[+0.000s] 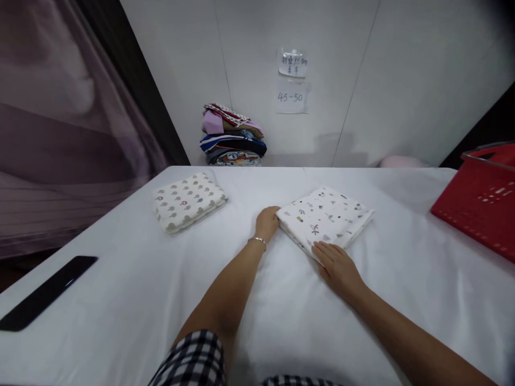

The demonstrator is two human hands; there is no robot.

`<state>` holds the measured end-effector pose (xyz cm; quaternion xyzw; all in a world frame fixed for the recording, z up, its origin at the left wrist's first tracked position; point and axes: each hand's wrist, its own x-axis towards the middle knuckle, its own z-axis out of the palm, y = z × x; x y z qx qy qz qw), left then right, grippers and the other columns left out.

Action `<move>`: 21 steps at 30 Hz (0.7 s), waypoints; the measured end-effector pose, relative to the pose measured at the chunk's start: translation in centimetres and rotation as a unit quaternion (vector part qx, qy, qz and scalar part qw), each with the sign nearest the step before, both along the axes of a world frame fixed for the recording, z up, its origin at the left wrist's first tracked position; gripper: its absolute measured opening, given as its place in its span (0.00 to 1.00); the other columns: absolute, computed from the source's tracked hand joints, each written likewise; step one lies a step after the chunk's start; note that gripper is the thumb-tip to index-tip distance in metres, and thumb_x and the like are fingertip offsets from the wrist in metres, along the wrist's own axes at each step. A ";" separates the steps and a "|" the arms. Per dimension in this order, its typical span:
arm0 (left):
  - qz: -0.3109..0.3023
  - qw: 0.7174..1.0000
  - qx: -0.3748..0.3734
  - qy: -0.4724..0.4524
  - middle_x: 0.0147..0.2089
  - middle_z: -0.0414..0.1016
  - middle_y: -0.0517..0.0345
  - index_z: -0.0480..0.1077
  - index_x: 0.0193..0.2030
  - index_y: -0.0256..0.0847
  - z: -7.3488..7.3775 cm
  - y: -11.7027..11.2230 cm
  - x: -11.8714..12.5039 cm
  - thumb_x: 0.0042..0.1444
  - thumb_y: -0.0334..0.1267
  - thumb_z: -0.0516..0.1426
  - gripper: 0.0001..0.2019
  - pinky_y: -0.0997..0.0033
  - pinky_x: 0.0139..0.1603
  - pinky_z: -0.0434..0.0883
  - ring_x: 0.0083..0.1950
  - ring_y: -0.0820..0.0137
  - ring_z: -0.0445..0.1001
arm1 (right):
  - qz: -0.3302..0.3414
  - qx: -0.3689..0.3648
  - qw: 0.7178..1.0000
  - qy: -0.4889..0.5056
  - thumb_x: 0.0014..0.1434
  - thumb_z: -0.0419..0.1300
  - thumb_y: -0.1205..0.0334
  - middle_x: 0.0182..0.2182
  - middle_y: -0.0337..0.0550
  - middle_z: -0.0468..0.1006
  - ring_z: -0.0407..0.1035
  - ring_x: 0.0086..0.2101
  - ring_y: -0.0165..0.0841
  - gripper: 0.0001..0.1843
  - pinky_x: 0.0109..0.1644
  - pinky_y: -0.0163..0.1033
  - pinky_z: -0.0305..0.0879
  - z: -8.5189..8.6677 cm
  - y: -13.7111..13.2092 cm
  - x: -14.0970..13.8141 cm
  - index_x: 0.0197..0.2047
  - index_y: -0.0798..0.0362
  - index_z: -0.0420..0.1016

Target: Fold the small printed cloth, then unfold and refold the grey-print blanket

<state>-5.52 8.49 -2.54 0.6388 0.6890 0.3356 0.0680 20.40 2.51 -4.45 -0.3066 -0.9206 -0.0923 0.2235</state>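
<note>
A folded white cloth (328, 214) with small grey and green plant prints lies on the table, turned cornerwise to me. My left hand (267, 223), with a bracelet at the wrist, is closed at the cloth's left corner; its fingertips are partly hidden there. At the near corner, my right hand (340, 271) grips the edge, fingers extended over the top and thumb down at the side. Farther left lies another folded cloth (191, 201), cream with grey tree-like prints, apart from both hands.
The table wears a white cover (132, 300). A black flat object (46, 292) lies at the left edge. A red basket (483, 198) stands at the right. Behind the far edge rises a pile of folded fabrics (233, 136) against the wall, near paper signs (293, 97). A purple curtain (60, 134) hangs left.
</note>
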 end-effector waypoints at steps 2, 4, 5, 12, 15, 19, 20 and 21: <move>0.004 1.000 -0.010 0.007 0.47 0.74 0.59 0.72 0.45 0.42 0.0 -2.1 -1.0 0.50 0.23 0.48 0.20 0.68 0.56 0.64 0.51 0.69 0.69 | 0.036 -0.009 0.999 0.009 0.55 0.49 0.73 0.53 0.50 0.69 0.62 0.54 0.39 0.26 0.55 0.50 0.60 0.0 -0.1 0.6 0.57 0.55 0.64; 0.012 1.000 -0.025 0.008 0.46 0.75 0.59 0.72 0.45 0.41 0.0 -4.7 -2.0 0.51 0.25 0.48 0.18 0.68 0.55 0.65 0.49 0.68 0.70 | 0.079 -0.019 0.997 0.018 0.56 0.49 0.73 0.53 0.49 0.69 0.61 0.55 0.38 0.27 0.56 0.50 0.60 0.2 0.0 1.2 0.59 0.54 0.61; 0.011 0.999 -0.031 0.011 0.46 0.75 0.59 0.72 0.45 0.42 0.0 -5.9 -2.3 0.52 0.26 0.49 0.17 0.67 0.54 0.65 0.49 0.68 0.70 | 0.100 -0.024 0.995 0.020 0.57 0.49 0.72 0.53 0.48 0.69 0.61 0.55 0.38 0.27 0.56 0.51 0.60 0.2 0.1 1.4 0.60 0.52 0.60; 0.026 0.996 -0.068 0.051 0.44 0.74 0.57 0.69 0.44 0.43 0.2 -9.9 -2.6 0.51 0.28 0.51 0.14 0.67 0.50 0.66 0.46 0.67 0.69 | 0.154 -0.064 0.985 0.035 0.58 0.50 0.68 0.53 0.46 0.70 0.61 0.54 0.37 0.27 0.57 0.53 0.59 0.8 0.9 1.8 0.61 0.47 0.58; 0.023 0.996 -0.055 0.071 0.44 0.73 0.56 0.69 0.44 0.43 0.4 -9.9 -2.5 0.51 0.29 0.52 0.14 0.66 0.50 0.66 0.47 0.66 0.68 | 0.164 -0.059 0.983 0.052 0.57 0.51 0.69 0.52 0.47 0.70 0.62 0.54 0.37 0.27 0.57 0.53 0.59 0.9 0.9 1.7 0.60 0.48 0.59; -0.044 0.989 0.000 0.144 0.59 0.64 0.54 0.63 0.55 0.43 0.7 -10.1 -1.9 0.50 0.24 0.50 0.24 0.62 0.58 0.60 0.59 0.64 0.60 | 0.132 -0.051 0.989 0.041 0.55 0.49 0.71 0.52 0.47 0.71 0.63 0.53 0.38 0.26 0.57 0.54 0.58 1.3 0.0 1.1 0.58 0.48 0.61; -0.074 0.984 0.006 0.162 0.62 0.60 0.55 0.62 0.57 0.44 0.7 -10.1 -1.5 0.50 0.22 0.49 0.27 0.61 0.60 0.58 0.61 0.64 0.58 | 0.113 -0.048 0.992 0.037 0.55 0.49 0.71 0.51 0.47 0.71 0.63 0.53 0.39 0.26 0.57 0.54 0.58 1.5 -0.3 0.8 0.57 0.49 0.62; -0.105 0.979 0.010 0.176 0.63 0.58 0.57 0.60 0.59 0.45 0.7 -10.1 -1.0 0.51 0.21 0.47 0.28 0.61 0.62 0.56 0.63 0.65 0.56 | 0.092 -0.044 0.994 0.033 0.55 0.49 0.70 0.51 0.47 0.72 0.64 0.52 0.39 0.25 0.57 0.54 0.58 1.6 -0.6 0.3 0.56 0.50 0.63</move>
